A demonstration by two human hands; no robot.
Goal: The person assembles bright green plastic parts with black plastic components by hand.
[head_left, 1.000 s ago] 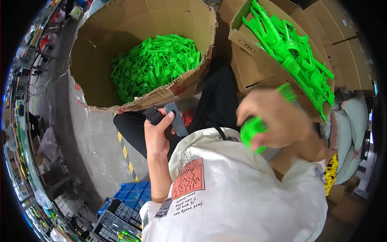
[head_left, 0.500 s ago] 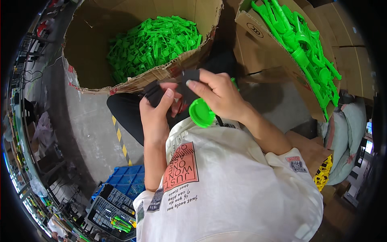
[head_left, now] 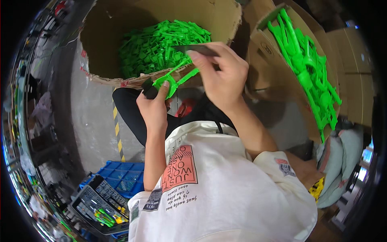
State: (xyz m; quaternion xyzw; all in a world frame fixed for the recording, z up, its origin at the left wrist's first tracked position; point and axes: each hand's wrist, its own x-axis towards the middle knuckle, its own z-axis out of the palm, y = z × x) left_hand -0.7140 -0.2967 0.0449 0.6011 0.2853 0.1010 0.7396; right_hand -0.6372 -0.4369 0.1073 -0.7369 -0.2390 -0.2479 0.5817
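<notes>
My left hand (head_left: 153,111) is closed around a bright green plastic part (head_left: 171,85) that has a rounded body and two long thin arms pointing up and right. A black wrap (head_left: 149,88) is around a finger of that hand. My right hand (head_left: 227,76), raised above and to the right of the part, pinches a dark, flat, blade-like tool (head_left: 197,50) between thumb and fingers. Its tip points left, over the green pile, apart from the part in my left hand. The tool's rear end is hidden in the fist.
Ahead, a large cardboard box (head_left: 98,44) holds a heap of small green pieces (head_left: 161,44). Longer green parts (head_left: 308,74) fill another carton (head_left: 258,38) at the right. A blue crate (head_left: 125,175) and a dark basket (head_left: 82,201) stand at lower left. Sacks (head_left: 336,161) lie at right.
My right hand has moved up and away from the left, with the dark tool now showing. The green part is now in my left hand; earlier a round green piece hung below my right.
</notes>
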